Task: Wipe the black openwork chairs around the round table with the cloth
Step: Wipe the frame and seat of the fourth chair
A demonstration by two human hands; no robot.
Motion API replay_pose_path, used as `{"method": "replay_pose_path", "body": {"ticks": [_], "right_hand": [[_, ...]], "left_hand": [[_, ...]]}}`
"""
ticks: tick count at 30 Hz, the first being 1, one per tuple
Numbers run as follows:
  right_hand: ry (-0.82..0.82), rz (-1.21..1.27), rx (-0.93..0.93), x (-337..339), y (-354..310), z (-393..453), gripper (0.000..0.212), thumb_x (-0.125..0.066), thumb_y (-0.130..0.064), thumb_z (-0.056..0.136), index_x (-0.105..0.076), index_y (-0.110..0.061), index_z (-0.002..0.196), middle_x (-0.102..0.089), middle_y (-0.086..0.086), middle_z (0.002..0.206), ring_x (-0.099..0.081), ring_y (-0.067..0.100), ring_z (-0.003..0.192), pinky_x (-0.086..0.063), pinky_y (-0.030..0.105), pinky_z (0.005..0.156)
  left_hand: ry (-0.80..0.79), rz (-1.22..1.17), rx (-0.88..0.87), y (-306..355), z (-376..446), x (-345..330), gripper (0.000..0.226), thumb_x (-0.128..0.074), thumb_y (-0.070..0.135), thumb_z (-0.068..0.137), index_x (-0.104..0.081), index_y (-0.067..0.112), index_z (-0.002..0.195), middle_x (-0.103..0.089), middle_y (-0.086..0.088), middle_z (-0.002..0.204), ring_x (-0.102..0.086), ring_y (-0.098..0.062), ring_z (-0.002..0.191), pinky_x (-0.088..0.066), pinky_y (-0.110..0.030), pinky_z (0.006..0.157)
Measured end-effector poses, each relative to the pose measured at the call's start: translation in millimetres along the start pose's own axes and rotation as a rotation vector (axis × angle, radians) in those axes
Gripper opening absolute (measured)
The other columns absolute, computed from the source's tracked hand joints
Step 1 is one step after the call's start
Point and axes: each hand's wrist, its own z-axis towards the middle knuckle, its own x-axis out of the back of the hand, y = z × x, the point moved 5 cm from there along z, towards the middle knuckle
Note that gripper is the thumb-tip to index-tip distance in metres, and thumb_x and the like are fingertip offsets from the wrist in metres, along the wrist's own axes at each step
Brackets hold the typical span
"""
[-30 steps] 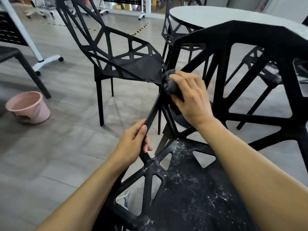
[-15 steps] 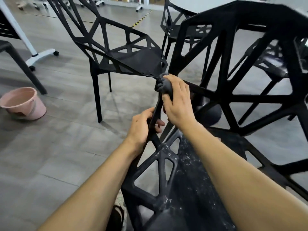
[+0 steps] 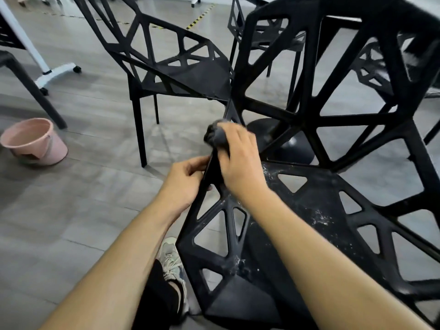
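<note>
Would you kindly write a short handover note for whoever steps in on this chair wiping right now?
Left hand: grips the armrest strut of the near chair, steadying it.
Right hand: holds the dark cloth against the top of that same strut.
Done: cannot tell beyond this strut being wiped.
Left: the seat shows white dust; the neighbouring chair and those behind it. Pink bucket stands on the floor to the left.

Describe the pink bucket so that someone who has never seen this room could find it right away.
Start at the near black chair that both hands are working on, then look far left across the grey floor. The bucket stands there, beside a dark slanted furniture leg. It is the only pink, round, open-topped thing among black frames.
</note>
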Motion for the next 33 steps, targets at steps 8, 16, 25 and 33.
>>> {"method": "replay_pose_path", "body": {"ticks": [8,16,25,33], "right_hand": [[0.015,-0.013,-0.009,2.1,3.9,17.0,0.046,-0.053,-0.01,0.09,-0.054,-0.012,0.135,-0.051,0.006,0.139,-0.045,0.032,0.113,-0.038,0.042,0.102],[-0.088,0.081,0.039,-2.6,-8.5,-47.5,0.051,-0.058,-0.006,0.09,-0.054,-0.012,0.14,-0.05,0.004,0.143,-0.044,0.026,0.127,-0.033,0.031,0.113],[-0.125,0.067,-0.029,-12.9,-39.5,-113.8,0.054,-0.059,-0.01,0.087,-0.053,-0.01,0.141,-0.048,0.006,0.144,-0.044,0.027,0.122,-0.034,0.035,0.11],[-0.133,0.06,-0.008,-23.3,-30.3,-145.5,0.056,-0.055,-0.012,0.085,-0.052,-0.01,0.141,-0.052,0.008,0.138,-0.048,0.028,0.117,-0.041,0.041,0.106]], "left_hand": [[-0.086,0.058,0.004,0.0,4.3,9.0,0.055,-0.044,-0.016,0.089,-0.074,0.024,0.113,-0.078,0.007,0.092,-0.074,-0.01,0.088,-0.056,-0.021,0.084],[-0.179,-0.074,0.128,-0.8,8.8,13.6,0.054,-0.034,-0.022,0.086,-0.072,0.013,0.1,-0.075,0.004,0.079,-0.069,-0.01,0.067,-0.054,-0.018,0.062],[-0.076,0.016,0.147,3.1,7.4,18.3,0.05,-0.031,-0.018,0.087,-0.07,0.001,0.112,-0.072,0.0,0.08,-0.063,-0.006,0.06,-0.051,-0.016,0.055],[0.078,0.087,0.049,5.2,10.7,4.3,0.038,-0.042,-0.003,0.096,-0.068,0.017,0.079,-0.067,0.001,0.066,-0.064,-0.013,0.057,-0.049,-0.021,0.051]]}}
